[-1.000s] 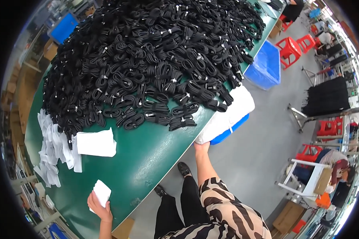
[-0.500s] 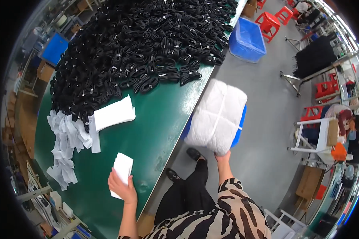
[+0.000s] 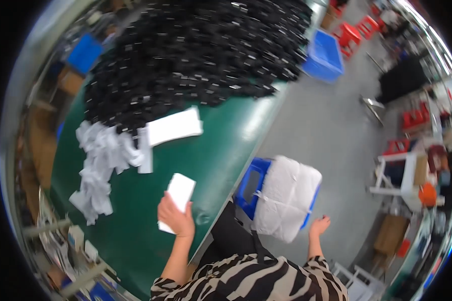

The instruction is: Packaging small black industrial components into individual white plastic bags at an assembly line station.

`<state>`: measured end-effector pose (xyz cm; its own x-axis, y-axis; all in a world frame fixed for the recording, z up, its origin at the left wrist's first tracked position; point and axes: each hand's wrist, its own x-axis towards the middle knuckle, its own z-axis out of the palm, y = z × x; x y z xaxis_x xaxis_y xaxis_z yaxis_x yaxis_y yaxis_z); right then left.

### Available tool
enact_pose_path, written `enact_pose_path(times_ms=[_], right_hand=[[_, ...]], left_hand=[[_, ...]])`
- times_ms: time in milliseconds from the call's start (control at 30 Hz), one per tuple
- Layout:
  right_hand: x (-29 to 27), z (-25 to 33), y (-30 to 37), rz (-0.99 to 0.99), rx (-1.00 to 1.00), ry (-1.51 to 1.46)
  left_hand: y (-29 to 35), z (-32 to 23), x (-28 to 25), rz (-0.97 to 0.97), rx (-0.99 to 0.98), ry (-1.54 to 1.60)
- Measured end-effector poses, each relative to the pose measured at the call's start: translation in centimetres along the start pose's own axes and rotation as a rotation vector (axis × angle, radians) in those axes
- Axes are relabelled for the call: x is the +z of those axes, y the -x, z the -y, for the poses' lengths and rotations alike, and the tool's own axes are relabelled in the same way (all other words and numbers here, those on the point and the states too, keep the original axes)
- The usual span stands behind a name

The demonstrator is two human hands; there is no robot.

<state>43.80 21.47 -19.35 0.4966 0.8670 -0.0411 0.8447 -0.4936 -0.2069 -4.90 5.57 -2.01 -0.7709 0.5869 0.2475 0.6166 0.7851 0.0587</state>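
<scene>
Where the left hand (image 3: 176, 216) pinches a folded white stack (image 3: 182, 189) between thumb and fingers over the green table (image 3: 130, 215), the grip appears adequate; contact with the surface cannot be confirmed. The right hand (image 3: 319, 226) is loosely spread, empty, just beside a strapped white bundle (image 3: 289, 198) on a blue plastic support (image 3: 245, 193). Sound handling, in this assessment, calls for even pressure across the stack, edges kept square, and separation from the loose white strips (image 3: 95, 170) and blurred black coils (image 3: 201, 55).
</scene>
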Motion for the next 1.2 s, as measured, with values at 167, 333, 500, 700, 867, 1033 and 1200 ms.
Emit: enact_pose_path(times_ms=[167,333,500,700,867,1033,1200], right_hand=[[-6.2,16.0,-3.0,0.133,-0.967,-0.154],[3.3,21.8,-2.4,0.436,-1.556,0.363],[13.0,23.3,-5.4,0.59,-1.971,0.898],[16.2,30.2,-6.6,0.744,-1.978,0.949],[17.6,31.5,-6.4,0.782,-2.002,0.832],[17.6,33.2,-6.6,0.804,-2.009,0.731],[17.1,37.9,-8.7,0.812,-2.068,0.674]], left_hand=[[-0.4,-3.6,1.2,0.104,-0.021,0.176],[-0.3,-3.7,0.3,0.037,0.004,0.224],[0.2,-3.2,-1.7,0.049,-0.068,0.199],[-0.4,-3.6,-1.1,0.048,-0.034,0.223],[-0.6,-3.7,-0.9,0.05,-0.027,0.193],[-0.8,-3.9,-1.0,0.034,-0.022,0.213],[-0.5,-3.9,-1.2,0.057,-0.027,0.218]])
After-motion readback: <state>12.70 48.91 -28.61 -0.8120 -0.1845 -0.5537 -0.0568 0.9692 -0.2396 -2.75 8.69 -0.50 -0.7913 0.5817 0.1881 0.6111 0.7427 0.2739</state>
